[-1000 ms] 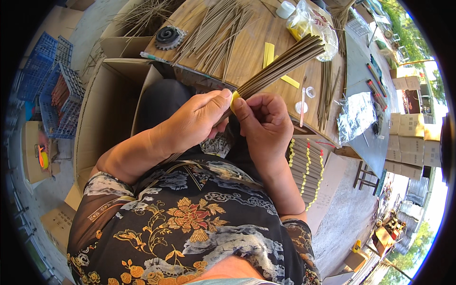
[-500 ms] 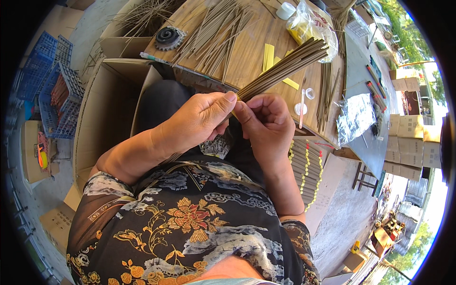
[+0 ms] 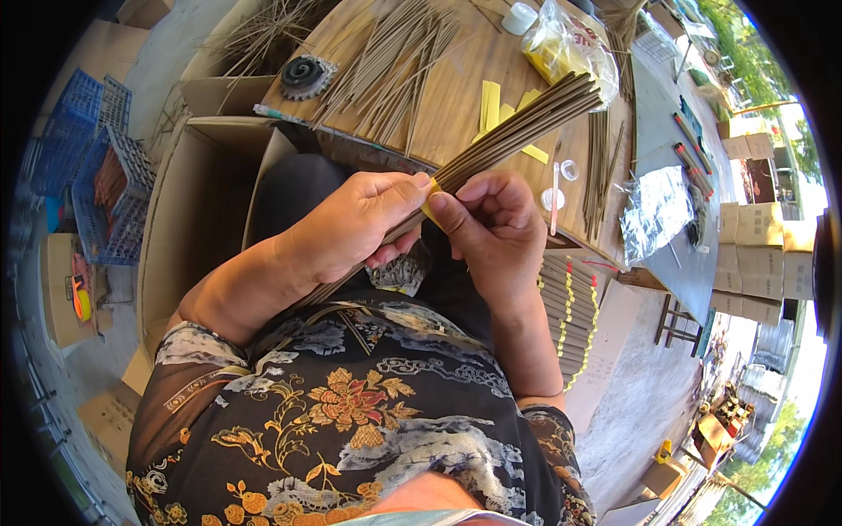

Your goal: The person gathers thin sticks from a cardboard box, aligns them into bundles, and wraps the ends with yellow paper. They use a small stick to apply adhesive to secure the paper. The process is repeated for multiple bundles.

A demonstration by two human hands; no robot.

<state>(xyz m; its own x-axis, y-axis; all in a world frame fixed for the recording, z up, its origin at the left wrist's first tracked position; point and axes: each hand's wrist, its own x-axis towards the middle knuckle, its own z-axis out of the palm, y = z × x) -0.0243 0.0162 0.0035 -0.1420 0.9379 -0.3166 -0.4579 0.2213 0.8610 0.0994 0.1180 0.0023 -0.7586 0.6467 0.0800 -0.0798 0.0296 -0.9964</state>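
Observation:
A bundle of thin brown incense sticks [image 3: 517,131] slants across my lap, its far end fanned out over the table edge. My left hand [image 3: 360,219] is closed round the bundle near its middle, thumb on top. A narrow yellow paper strip [image 3: 431,207] goes partly round the sticks beside that thumb. My right hand [image 3: 495,228] pinches the strip between thumb and forefinger, the other fingers curled in. The bundle's near end runs under my left forearm and is partly hidden.
On the wooden table [image 3: 478,53] lie loose incense sticks [image 3: 390,74], yellow paper strips [image 3: 489,107], a dark coil [image 3: 307,76], a plastic bag [image 3: 574,53] and a small flat stick [image 3: 554,200]. An open cardboard box [image 3: 206,210] stands at my left, banded bundles [image 3: 561,316] at my right.
My right thumb has shifted slightly down and toward me, and more of the yellow strip shows round the sticks. The left hand keeps its grip on the bundle.

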